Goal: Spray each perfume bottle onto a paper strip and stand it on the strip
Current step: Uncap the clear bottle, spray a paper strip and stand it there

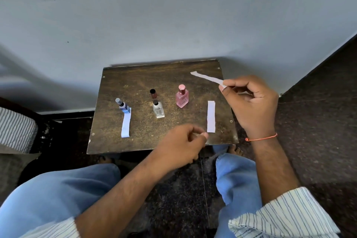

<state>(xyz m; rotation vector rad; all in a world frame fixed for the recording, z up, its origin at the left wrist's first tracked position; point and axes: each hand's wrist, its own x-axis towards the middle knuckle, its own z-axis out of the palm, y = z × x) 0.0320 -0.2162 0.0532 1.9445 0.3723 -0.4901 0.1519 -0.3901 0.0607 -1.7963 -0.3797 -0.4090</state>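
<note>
Pinching strip (207,78) in right hand (251,102) above table (135,141); left hand (181,147) curling empty. Next: bringing pink bottle (182,96) (still off paper) close, aiming nozzle squarely, keeping strip taut.

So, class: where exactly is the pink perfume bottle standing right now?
In the head view, the pink perfume bottle stands upright right of centre on the wooden table, between the clear bottle and a flat paper strip.

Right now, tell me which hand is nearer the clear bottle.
Left. The left hand hovers just in front of the clear bottle, toward the table's near edge. The right hand is farther off to its right, pinching a paper strip.
</note>
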